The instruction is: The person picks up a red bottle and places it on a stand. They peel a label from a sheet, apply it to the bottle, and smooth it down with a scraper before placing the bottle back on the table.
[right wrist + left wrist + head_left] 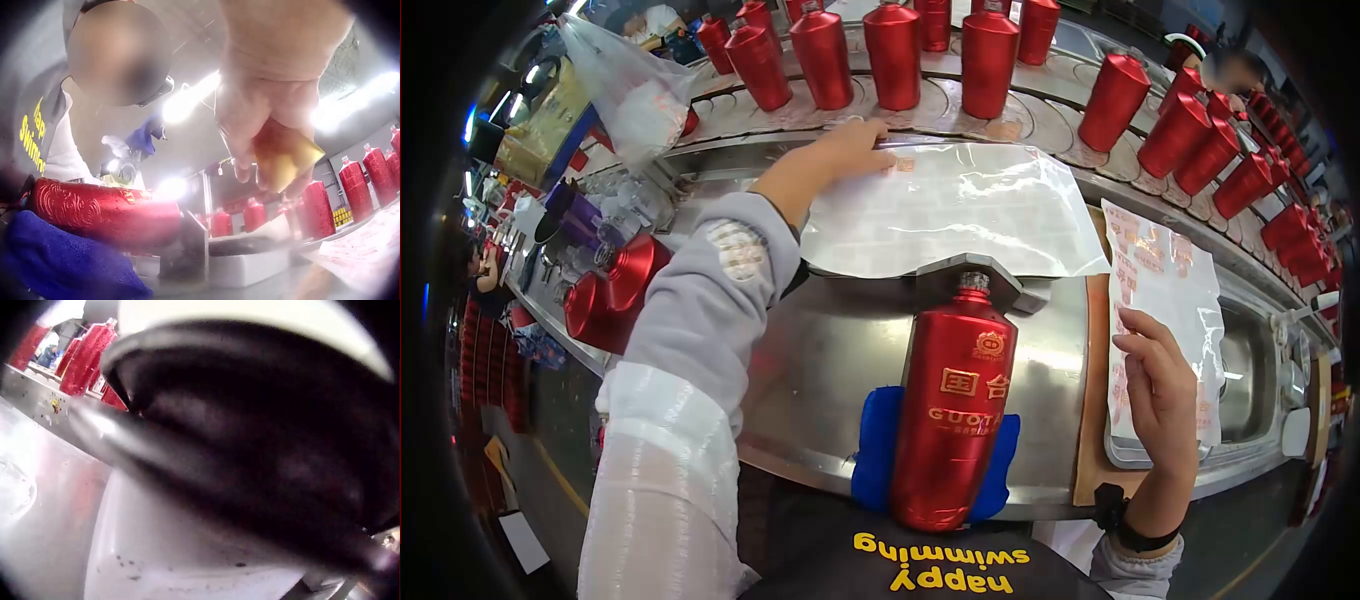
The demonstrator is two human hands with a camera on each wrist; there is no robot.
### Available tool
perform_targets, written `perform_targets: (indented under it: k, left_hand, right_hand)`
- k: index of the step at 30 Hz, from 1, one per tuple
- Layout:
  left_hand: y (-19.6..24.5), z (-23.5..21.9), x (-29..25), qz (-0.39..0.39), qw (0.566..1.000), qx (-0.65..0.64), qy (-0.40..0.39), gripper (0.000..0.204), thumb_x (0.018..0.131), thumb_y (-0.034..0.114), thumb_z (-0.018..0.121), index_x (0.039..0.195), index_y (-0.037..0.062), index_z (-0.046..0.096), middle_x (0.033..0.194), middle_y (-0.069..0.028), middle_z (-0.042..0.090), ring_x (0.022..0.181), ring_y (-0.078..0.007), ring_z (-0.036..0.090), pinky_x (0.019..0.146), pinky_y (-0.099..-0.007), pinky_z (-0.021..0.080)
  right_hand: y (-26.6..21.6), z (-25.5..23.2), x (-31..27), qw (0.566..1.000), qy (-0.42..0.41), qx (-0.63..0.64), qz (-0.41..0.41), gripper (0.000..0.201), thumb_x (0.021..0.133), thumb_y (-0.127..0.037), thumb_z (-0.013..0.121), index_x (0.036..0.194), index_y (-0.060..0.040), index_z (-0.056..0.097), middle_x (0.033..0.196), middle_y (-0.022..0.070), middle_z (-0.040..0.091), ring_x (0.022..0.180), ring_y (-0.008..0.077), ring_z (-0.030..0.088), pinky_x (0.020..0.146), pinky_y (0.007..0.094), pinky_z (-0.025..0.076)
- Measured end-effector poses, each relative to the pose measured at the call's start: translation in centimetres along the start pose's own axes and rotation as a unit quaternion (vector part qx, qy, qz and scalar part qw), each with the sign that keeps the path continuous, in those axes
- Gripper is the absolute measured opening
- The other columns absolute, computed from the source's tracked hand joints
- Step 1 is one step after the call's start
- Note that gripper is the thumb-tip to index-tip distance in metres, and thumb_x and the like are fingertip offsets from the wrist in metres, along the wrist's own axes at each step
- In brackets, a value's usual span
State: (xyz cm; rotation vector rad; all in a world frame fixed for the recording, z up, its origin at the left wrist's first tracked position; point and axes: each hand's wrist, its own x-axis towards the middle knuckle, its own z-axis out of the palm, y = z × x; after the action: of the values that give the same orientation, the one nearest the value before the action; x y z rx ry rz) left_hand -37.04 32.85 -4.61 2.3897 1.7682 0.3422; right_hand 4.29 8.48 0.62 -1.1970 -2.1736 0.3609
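Note:
My left hand reaches over the far left corner of a glossy transparent sheet, its thumb and finger apart beside a small orange print. In front of me a red bottle with gold lettering lies tilted back on a blue cloth, its neck against a dark grey support. Right of it, my right hand hangs over a sheet of reddish-gold prints. In the right wrist view, a yellow wedge-shaped piece sits in its curled fingers. A dark blurred shape hides the left hand in the left wrist view.
Red bottles stand along a curved conveyor at the back. More red bottles lie at the left, near a hanging plastic bag. A metal sink is at the right. Other people are beyond the conveyor.

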Motion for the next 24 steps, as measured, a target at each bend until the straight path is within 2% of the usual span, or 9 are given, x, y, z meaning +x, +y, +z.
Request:
perform_targets:
  k: [3,9,12,14,15,18,20,22,24]
  left_hand:
    - [-0.4,0.2,0.1,-0.011,0.999,-0.016,0.039,0.028,0.086,0.026,0.062,0.1,0.0025,0.064,0.096,-0.0165,0.066,0.094,-0.0327,0.062,0.082,-0.0425,0.048]
    - [-1.4,1.0,-1.1,0.058,0.977,0.037,0.2,0.016,0.086,0.02,0.059,0.088,0.005,0.064,0.088,-0.0134,0.065,0.09,-0.0342,0.059,0.081,-0.0445,0.046]
    - [1.7,-1.3,-2.4,0.152,0.941,0.038,0.299,0.013,0.086,0.017,0.059,0.085,0.0054,0.064,0.087,-0.0112,0.064,0.091,-0.0315,0.057,0.083,-0.0428,0.044]
    - [5.2,-3.8,-4.3,0.163,0.95,0.004,0.268,0.012,0.086,0.017,0.059,0.085,0.0055,0.065,0.091,-0.0101,0.064,0.091,-0.03,0.055,0.086,-0.0411,0.042]
    - [7.2,-5.1,-5.6,0.17,0.953,-0.013,0.251,0.012,0.086,0.016,0.059,0.086,0.0056,0.065,0.092,-0.0096,0.064,0.091,-0.0292,0.054,0.088,-0.0402,0.041]
    - [14.0,-8.1,-11.4,0.195,0.947,-0.13,0.22,0.013,0.088,0.015,0.059,0.091,0.0053,0.067,0.103,-0.0077,0.065,0.101,-0.0239,0.054,0.094,-0.0345,0.038]
    - [17.2,-8.8,-15.1,0.195,0.933,-0.248,0.175,0.013,0.09,0.014,0.059,0.093,0.0054,0.068,0.111,-0.008,0.064,0.11,-0.0216,0.052,0.098,-0.033,0.037]
    - [19.2,-8.3,-17.8,0.214,0.892,-0.368,0.152,0.012,0.09,0.013,0.06,0.094,0.005,0.068,0.117,-0.0089,0.062,0.115,-0.0205,0.051,0.1,-0.0329,0.036]
    - [20.4,-7.5,-20.0,0.18,0.901,-0.373,0.127,0.011,0.09,0.011,0.061,0.095,0.0045,0.068,0.123,-0.0105,0.059,0.116,-0.0211,0.05,0.102,-0.0341,0.037]
  right_hand:
    - [-0.4,0.1,0.0,1.0,0.001,0.009,0.015,0.024,0.086,0.01,0.054,0.107,0.0008,0.063,0.122,0.0203,0.061,0.111,0.0368,0.061,0.092,0.0387,0.049]
    - [-0.8,0.3,0.6,1.0,0.011,-0.017,-0.005,0.024,0.086,0.009,0.055,0.106,0.0013,0.064,0.121,0.0197,0.061,0.107,0.0361,0.062,0.089,0.0377,0.05]
    - [-1.9,0.4,1.5,0.999,0.043,-0.005,-0.006,0.024,0.086,0.008,0.056,0.108,0.0012,0.064,0.119,0.0186,0.062,0.102,0.0323,0.063,0.084,0.0342,0.05]
    - [-3.5,0.7,2.1,0.993,0.092,0.068,0.029,0.025,0.087,0.007,0.057,0.11,0.0008,0.064,0.117,0.0178,0.063,0.099,0.0295,0.064,0.082,0.0318,0.05]
    - [-3.6,1.1,2.2,0.987,0.104,0.119,0.037,0.03,0.089,0.003,0.06,0.118,0.0002,0.063,0.114,0.0168,0.064,0.097,0.023,0.064,0.081,0.0286,0.049]
    - [-5.1,2.7,3.0,0.931,0.103,0.323,0.134,0.04,0.092,-0.005,0.063,0.13,0.0011,0.056,0.119,0.0149,0.062,0.099,0.0179,0.062,0.079,0.0279,0.05]
    - [-6.3,3.7,3.5,0.86,0.068,0.476,0.171,0.05,0.098,-0.018,0.058,0.142,-0.0013,0.045,0.128,0.0133,0.057,0.108,0.0182,0.059,0.077,0.0282,0.053]
    - [-6.7,4.8,3.4,0.788,0.038,0.593,0.164,0.045,0.097,-0.025,0.062,0.132,-0.0003,0.049,0.125,0.0121,0.058,0.105,0.0177,0.06,0.077,0.0299,0.054]
    - [-7.7,5.4,3.0,0.758,0.047,0.638,0.126,0.03,0.096,-0.022,0.064,0.115,-0.0007,0.057,0.122,0.0103,0.058,0.101,0.015,0.059,0.076,0.0284,0.053]
